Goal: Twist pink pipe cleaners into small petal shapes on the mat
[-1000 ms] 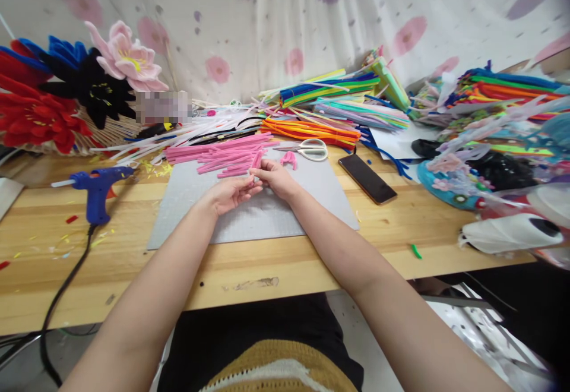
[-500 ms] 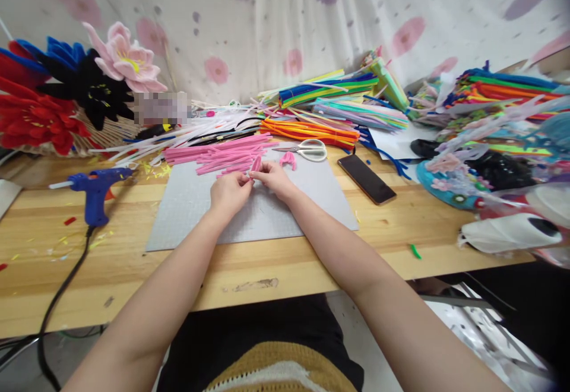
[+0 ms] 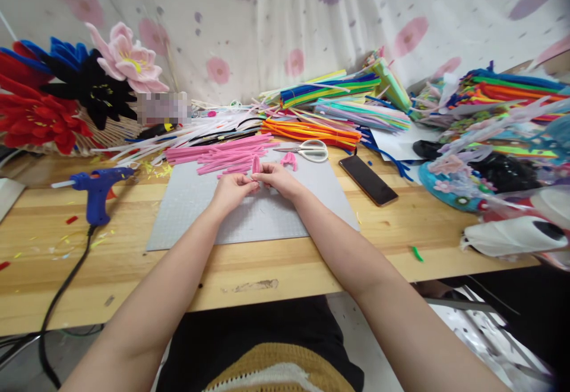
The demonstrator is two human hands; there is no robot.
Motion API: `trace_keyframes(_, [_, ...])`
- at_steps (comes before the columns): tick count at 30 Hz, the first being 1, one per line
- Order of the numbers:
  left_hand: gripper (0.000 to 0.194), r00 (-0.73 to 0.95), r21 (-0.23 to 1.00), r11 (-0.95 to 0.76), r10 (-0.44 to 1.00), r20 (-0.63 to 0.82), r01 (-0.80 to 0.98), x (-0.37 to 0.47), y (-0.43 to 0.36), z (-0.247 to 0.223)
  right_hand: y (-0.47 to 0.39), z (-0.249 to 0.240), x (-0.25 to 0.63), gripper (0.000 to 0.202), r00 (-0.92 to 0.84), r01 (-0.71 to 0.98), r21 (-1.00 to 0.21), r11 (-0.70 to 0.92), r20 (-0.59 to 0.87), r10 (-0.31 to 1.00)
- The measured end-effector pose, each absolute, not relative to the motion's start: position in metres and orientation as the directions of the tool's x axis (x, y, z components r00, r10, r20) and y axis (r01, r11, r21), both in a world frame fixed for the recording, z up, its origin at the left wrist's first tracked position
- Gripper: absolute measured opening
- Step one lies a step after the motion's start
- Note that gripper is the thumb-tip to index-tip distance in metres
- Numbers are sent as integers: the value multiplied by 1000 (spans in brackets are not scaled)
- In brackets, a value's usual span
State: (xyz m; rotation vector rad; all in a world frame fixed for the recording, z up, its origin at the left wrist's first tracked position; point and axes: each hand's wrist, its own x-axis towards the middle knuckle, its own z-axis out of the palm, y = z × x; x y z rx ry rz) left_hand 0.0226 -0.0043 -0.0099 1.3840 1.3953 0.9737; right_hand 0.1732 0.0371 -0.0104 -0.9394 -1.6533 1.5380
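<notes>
Over the grey cutting mat [image 3: 178, 220] both hands meet on a small bent pink pipe cleaner [image 3: 255, 164]. My left hand [image 3: 232, 192] pinches its lower end between thumb and fingers. My right hand [image 3: 278, 179] grips it from the other side, fingertips closed. The loop of the piece sticks up between them; the part inside the fingers is hidden. Just beyond lies a pile of straight pink pipe cleaners [image 3: 227, 153]. A folded pink piece [image 3: 289, 161] rests right of my right hand, near the white-handled scissors [image 3: 312, 151].
A phone [image 3: 368, 179] lies right of the mat. At the left stands a blue glue gun [image 3: 98, 193] with its cord over the table edge. Fuzzy flowers [image 3: 129, 62] fill the back left. Bundles of coloured pipe cleaners [image 3: 329, 89] line the back; a white roll [image 3: 512, 236] lies right.
The pink piece in my hands has turned more upright. Both hands have shifted slightly right and nearer to me, still together on it.
</notes>
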Motion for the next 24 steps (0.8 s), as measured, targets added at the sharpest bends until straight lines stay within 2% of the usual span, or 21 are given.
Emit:
trace_keyframes(3, [27,123,945,50,988,-95,324,15,-3,0,35,-12,170,28,-489,84,-995,53,5,872])
trace_keyframes(6, [34,37,940,-31,999,20,339,8,-3,8,33,-13,167,22,-552,109,-990,92,17,834])
trace_keyframes(10, [31,33,981,-67,998,62,185,12,-5,9,32,-15,164,18,-608,129,-978,165,54,792])
trace_keyframes(12, [26,-52,996,-61,997,65,68,17,-6,9,31,-15,162,22,-592,131,-973,190,77,802])
trace_keyframes(14, [24,-152,998,-32,988,22,-60,20,-6,9,30,-14,160,27,-573,121,-971,207,102,813])
trace_keyframes(18, [21,-196,966,86,971,-136,-244,19,-5,13,29,-12,158,34,-516,128,-970,208,114,849])
trace_keyframes(21, [21,-243,943,120,949,-201,-311,18,-4,15,29,-10,158,35,-488,159,-968,196,96,867])
trace_keyframes(24, [22,-259,947,115,945,-197,-301,19,-4,15,28,-10,161,33,-530,163,-965,205,90,843])
